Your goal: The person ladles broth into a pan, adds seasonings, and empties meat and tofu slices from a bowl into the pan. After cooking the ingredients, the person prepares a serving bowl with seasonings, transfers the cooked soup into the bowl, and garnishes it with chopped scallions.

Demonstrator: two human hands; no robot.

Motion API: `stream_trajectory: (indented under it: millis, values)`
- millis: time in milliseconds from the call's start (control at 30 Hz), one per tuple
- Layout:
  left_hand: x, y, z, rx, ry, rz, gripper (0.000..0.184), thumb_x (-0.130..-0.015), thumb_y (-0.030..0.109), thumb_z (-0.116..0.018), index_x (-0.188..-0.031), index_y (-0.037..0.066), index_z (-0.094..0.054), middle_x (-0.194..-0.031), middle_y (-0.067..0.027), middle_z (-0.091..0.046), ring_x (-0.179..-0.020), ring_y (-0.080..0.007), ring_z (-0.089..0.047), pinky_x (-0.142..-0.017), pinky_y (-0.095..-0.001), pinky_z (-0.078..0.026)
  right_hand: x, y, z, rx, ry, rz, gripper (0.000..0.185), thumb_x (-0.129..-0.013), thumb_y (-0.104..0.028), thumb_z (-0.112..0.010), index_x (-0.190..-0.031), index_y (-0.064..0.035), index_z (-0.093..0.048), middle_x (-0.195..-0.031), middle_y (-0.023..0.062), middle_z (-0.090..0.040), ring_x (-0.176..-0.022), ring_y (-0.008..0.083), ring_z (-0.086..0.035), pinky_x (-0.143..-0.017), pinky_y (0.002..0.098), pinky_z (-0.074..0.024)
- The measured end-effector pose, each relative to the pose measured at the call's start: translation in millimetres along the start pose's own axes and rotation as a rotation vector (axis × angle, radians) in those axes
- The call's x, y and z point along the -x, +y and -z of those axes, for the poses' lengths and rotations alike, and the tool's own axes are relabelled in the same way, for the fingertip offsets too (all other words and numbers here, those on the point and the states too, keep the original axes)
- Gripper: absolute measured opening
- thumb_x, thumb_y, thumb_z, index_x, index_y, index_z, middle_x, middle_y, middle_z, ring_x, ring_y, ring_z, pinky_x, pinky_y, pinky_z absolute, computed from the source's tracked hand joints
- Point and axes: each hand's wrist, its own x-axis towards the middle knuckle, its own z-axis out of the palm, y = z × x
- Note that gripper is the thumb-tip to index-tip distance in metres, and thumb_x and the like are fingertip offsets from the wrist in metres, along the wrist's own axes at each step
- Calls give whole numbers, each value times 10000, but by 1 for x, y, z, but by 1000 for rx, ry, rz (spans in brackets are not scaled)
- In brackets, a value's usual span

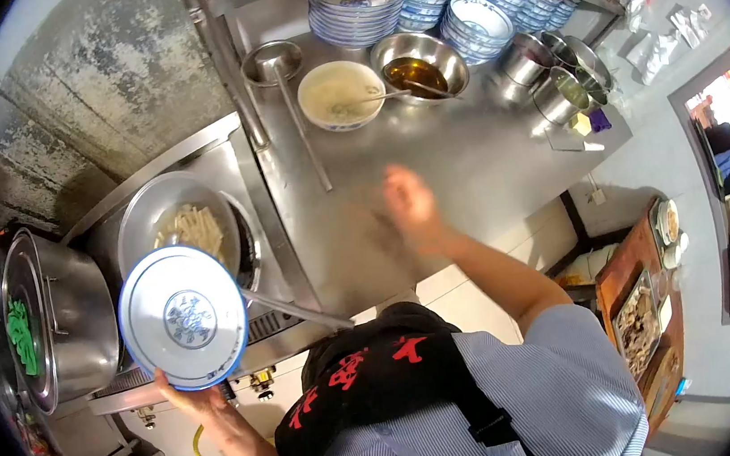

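My left hand grips the lower edge of a white bowl with a blue rim and a blue pattern in its centre. The bowl is tilted so its inside faces me, and it hides part of the strainer behind it. Pale strips, perhaps noodles, lie in that strainer, over the stove. A long metal handle runs out from behind the bowl. Over the steel counter is my right hand, smeared by motion; whether it holds anything I cannot make out.
A ladle lies at the counter's left. Beside it stand a bowl of pale liquid and a steel bowl of brown liquid. Stacked bowls and steel pots line the back. A large lidded pot stands left.
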Motion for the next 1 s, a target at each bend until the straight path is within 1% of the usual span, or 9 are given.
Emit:
stream_trajectory:
  millis: [67, 133, 233, 533, 667, 833, 867, 967, 1000]
  values:
    - [14, -38, -33, 0, 45, 74, 666, -800, 391, -505, -1313, -13, -378, -1282, -175, -472, -1159, -302, -487, -951, -442, -433, -51, 64, 48, -271, 156, -192, 404, -884, -175, -601, -1226, -25, -449, -796, 40, -563, -690, 98, -524, -689, 231, -470]
    - [28, -74, -67, -4, -35, 164, 657, -798, 400, -502, -1300, -12, -398, -1278, -162, -481, -1160, -286, -485, -965, -428, -412, -92, 114, 90, -92, 197, -460, 455, -885, -207, -609, -1234, -2, -401, -739, 24, -543, -611, 96, -494, -615, 215, -462]
    - [51, -133, -118, -34, -199, 251, 667, -801, 417, -495, -1305, -12, -405, -1299, -148, -479, -1179, -272, -468, -1019, -395, -348, -135, 144, 112, -320, 174, -738, 503, -878, -212, -622, -1249, 5, -361, -731, 30, -541, -593, 98, -494, -574, 217, -454]
    - [80, -279, -219, -20, -400, 685, 721, -732, 301, -581, -1342, -2, -344, -1285, -193, -474, -1161, -335, -485, -998, -463, -385, -238, 180, 110, -616, 73, -635, 318, -880, -283, -618, -1019, 3, -600, -751, 34, -583, -611, 74, -520, -543, 227, -459]
    - [79, -313, -249, 9, -431, 849, 638, -756, 173, -526, -1347, 57, -318, -1249, -167, -487, -1127, -328, -507, -930, -502, -435, -245, 198, 96, -499, -42, -584, 277, -918, -253, -555, -1090, -43, -607, -721, 51, -621, -596, 112, -545, -566, 251, -472]
    - [68, -337, -267, -119, -446, 922, 627, -743, 134, -499, -1343, 115, -316, -1194, -148, -511, -1021, -324, -571, -768, -483, -528, -238, 215, 128, 5, -117, -22, 249, -918, -140, -520, -1150, -108, -604, -769, 75, -648, -617, 171, -590, -607, 285, -494]
    - [64, -347, -262, -129, -446, 937, 624, -731, 128, -502, -1332, 90, -337, -1198, -154, -519, -1038, -331, -562, -806, -486, -509, -238, 211, 137, 88, -137, 56, 257, -914, -125, -519, -1157, -116, -604, -780, 80, -654, -625, 180, -599, -616, 289, -497]
    - [55, -365, -263, -143, -467, 941, 608, -712, 100, -504, -1306, 51, -385, -1194, -162, -540, -1060, -340, -552, -867, -489, -480, -233, 224, 141, 138, -165, 86, 251, -917, -136, -525, -1153, -102, -605, -786, 85, -661, -648, 153, -613, -605, 278, -497]
    - [54, -367, -266, -144, -480, 925, 596, -714, 84, -502, -1300, 62, -391, -1180, -157, -544, -1048, -335, -559, -854, -484, -490, -230, 227, 139, -4, -159, -43, 243, -922, -146, -523, -1144, -87, -603, -781, 86, -660, -644, 146, -609, -596, 274, -498]
